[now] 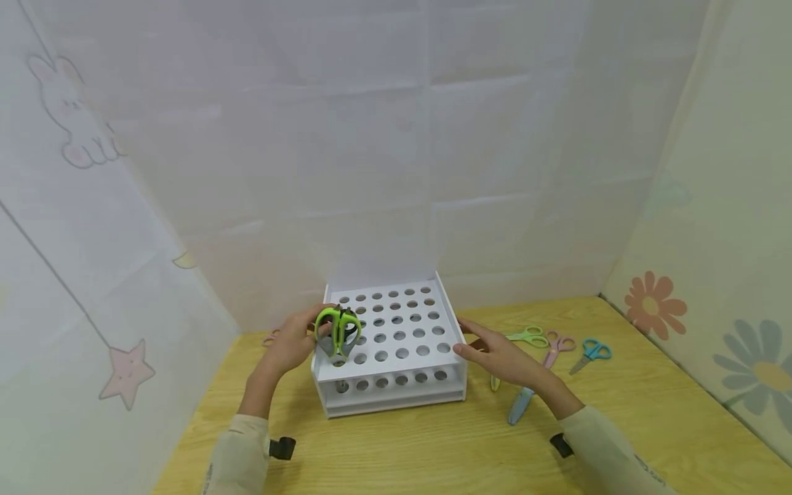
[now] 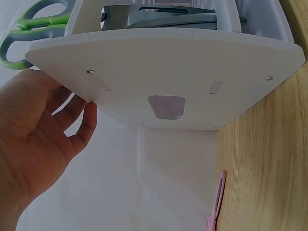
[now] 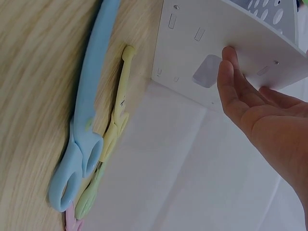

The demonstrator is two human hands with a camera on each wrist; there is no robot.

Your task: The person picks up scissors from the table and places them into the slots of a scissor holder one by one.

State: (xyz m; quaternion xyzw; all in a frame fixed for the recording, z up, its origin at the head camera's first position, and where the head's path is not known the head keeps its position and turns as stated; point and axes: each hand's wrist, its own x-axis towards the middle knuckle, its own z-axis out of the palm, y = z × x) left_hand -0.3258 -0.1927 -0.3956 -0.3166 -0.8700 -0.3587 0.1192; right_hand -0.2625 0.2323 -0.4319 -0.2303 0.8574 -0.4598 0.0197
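Observation:
A white rack (image 1: 411,368) with rows of round holes stands on the table. Green-and-grey scissors (image 1: 337,333) stand handles-up in its front left hole; their grey blade (image 2: 163,18) shows behind the side panel in the left wrist view. My left hand (image 1: 295,338) holds the rack's left side, its lower fingers on the outer panel (image 2: 192,62) and its upper fingers over the edge beside the handles. On the opposite side, my right hand (image 1: 498,352) rests against the right panel (image 3: 192,43), fingers extended along its outer face. In the head view its thumb lies at the top edge.
Right of the rack lie several scissors: green (image 1: 531,336), pink (image 1: 559,344), blue (image 1: 592,353), yellow (image 3: 118,110) and light blue (image 3: 89,96). More pink scissors (image 2: 217,202) lie left of it. White cloth walls (image 1: 371,151) enclose the wooden table (image 1: 396,454).

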